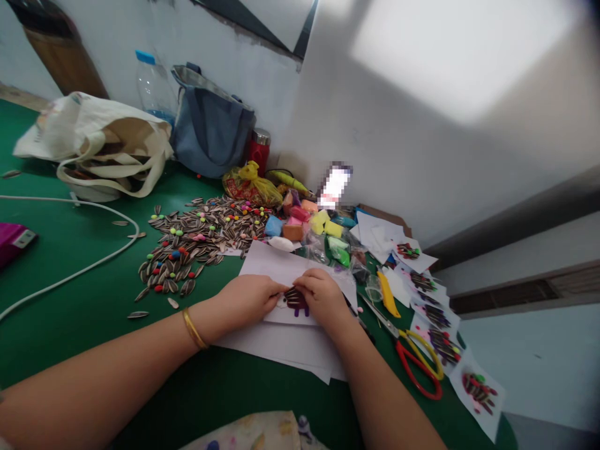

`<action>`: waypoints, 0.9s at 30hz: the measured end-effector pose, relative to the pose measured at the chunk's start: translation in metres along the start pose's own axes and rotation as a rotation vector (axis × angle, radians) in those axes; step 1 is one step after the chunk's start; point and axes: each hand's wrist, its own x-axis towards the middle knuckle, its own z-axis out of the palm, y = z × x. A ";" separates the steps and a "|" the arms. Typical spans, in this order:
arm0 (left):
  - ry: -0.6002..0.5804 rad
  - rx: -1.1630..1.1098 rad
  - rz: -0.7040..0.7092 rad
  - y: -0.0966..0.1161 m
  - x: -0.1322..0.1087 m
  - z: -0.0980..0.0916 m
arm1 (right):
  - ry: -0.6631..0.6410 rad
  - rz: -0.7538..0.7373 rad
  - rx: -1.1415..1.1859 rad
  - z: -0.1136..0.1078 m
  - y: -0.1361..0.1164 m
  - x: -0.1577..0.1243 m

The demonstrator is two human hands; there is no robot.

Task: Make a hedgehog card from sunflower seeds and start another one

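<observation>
My left hand (248, 303), with a gold bangle (193, 327) at the wrist, has its thumb and fingers pressed together at the left edge of a small hedgehog figure (297, 301). From the other side, my right hand (324, 299) pinches over the figure's top right. Whatever lies between the fingertips of either hand is too small or hidden to make out. Striped sunflower seeds stand as spines on the figure's dark reddish body, with purple feet below. It sits on white paper (269, 265), over further white sheets (276, 345).
Loose sunflower seeds (206, 231) mixed with coloured bits lie left. Clay packs (293, 231) and a phone (334, 186) stand behind. Scissors (398, 334), a yellow cutter (388, 292) and finished seed cards (478, 394) are right. Bags (210, 128) and a white cable (94, 267) are left.
</observation>
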 end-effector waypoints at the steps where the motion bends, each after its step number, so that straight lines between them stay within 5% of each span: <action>1: 0.002 -0.028 -0.006 -0.001 0.000 0.000 | 0.002 0.005 0.006 -0.001 0.001 0.000; 9: 0.054 -0.318 -0.077 -0.012 0.007 0.000 | 0.032 0.034 0.007 -0.003 0.002 -0.001; 27: 0.036 -0.048 -0.062 -0.003 0.003 0.004 | -0.071 0.025 -0.080 0.004 0.004 0.014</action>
